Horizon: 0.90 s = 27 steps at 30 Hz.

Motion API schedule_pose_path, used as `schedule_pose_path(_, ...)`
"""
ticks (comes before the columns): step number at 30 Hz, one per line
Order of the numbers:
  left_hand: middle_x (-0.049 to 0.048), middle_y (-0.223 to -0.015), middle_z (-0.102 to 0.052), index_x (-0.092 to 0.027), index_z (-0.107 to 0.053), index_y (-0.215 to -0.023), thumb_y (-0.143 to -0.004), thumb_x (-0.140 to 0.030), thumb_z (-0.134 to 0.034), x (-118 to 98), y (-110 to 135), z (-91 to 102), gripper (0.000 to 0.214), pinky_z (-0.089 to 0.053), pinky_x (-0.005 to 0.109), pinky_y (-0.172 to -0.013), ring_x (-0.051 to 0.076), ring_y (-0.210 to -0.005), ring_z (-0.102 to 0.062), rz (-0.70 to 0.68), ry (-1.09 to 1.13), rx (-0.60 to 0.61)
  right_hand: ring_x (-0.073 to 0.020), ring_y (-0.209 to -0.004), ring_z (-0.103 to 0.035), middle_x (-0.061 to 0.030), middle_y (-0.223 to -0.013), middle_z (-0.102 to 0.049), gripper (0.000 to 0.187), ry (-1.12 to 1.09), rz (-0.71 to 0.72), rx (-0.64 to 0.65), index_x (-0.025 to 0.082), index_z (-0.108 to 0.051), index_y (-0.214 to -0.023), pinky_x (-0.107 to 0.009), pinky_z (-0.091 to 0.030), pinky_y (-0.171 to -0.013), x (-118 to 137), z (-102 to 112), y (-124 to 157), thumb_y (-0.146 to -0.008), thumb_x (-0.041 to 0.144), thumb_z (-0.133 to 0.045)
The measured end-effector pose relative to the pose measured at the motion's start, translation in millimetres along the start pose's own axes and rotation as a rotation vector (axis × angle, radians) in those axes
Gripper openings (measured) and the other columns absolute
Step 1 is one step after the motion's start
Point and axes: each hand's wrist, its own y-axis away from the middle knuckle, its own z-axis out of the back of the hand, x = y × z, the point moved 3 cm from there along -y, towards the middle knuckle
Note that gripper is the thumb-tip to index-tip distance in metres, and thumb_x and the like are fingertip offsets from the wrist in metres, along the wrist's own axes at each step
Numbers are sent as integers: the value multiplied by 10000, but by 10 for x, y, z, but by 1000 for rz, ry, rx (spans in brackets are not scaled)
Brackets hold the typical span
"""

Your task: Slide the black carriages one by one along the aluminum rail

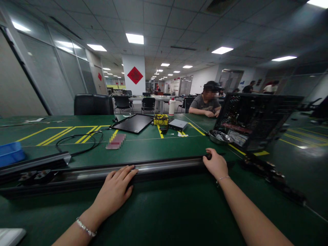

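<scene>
A long black metal rail [169,166] with a shiny inner channel lies across the green table in front of me. My left hand [116,186] rests on its near edge, fingers stretched out together over the channel and thumb apart below. At the rail's right end, my right hand [216,164] has its fingers curled around a small black part [209,156], mostly hidden by the fingers. Toward the rail's left end, dark fittings with metal pieces [38,175] sit in the channel. Another black rail piece [51,160] lies just behind that end.
An open computer case [256,119] stands at right, beside a metal bowl [220,136] of small parts. Farther back are a dark panel [133,123], a grey drive box [178,125] and a yellow box [161,119]. A blue bin [11,153] stands left; a person [205,102] sits opposite.
</scene>
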Motion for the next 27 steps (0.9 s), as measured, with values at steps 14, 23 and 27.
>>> schedule_pose_path(14, 8, -1364, -474, -314, -416, -1288, -799, -244, -458, 0, 2, 3, 496, -340, 409, -940, 220, -1212, -451, 6, 6, -2, -250, -929, -581, -45, -1036, -652, 373, -10, -38, -17, 203, -535, -1093, -379, -405, -848, -87, 0, -19, -738, 299, -472)
schedule_pose_path(23, 21, -1368, -468, -306, -420, -1293, -809, -255, -449, 8, 0, -5, 488, -333, 407, -946, 222, -1211, -447, -1, 14, 7, -277, -955, -564, -111, -1046, -624, 455, 22, -138, -149, 175, -547, -1112, -405, -396, -856, -661, 135, -169, -728, 418, -526)
schedule_pose_path(27, 26, -1367, -469, -299, -425, -1292, -808, -244, -444, -4, -5, 7, 488, -328, 411, -950, 220, -1212, -445, 9, 23, 16, -351, -1068, -481, -215, -1129, -544, 696, -32, -425, -496, 81, -510, -1146, -453, -366, -889, -1083, 227, -122, -649, 560, -601)
